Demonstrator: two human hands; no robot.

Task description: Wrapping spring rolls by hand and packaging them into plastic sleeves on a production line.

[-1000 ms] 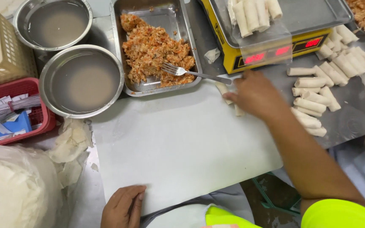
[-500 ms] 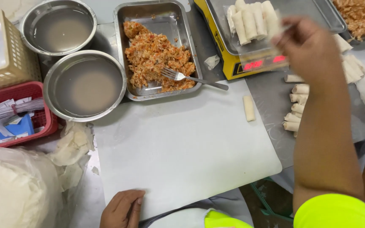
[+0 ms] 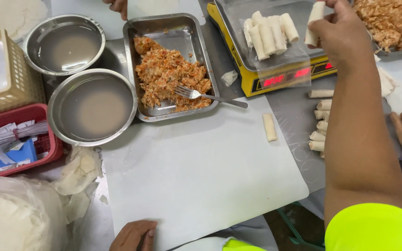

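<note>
A grey worktable under even light; dark floor shows below.

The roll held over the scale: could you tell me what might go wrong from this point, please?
The right hand pinches the roll by one end above the scale, so it could slip or unroll. The rolls on the scale lie bunched together; another set down carelessly might nudge one off the pan. The single roll sits near the board edge beside the outstretched arm, which could knock it. The left hand rests on the board's near edge.
</note>
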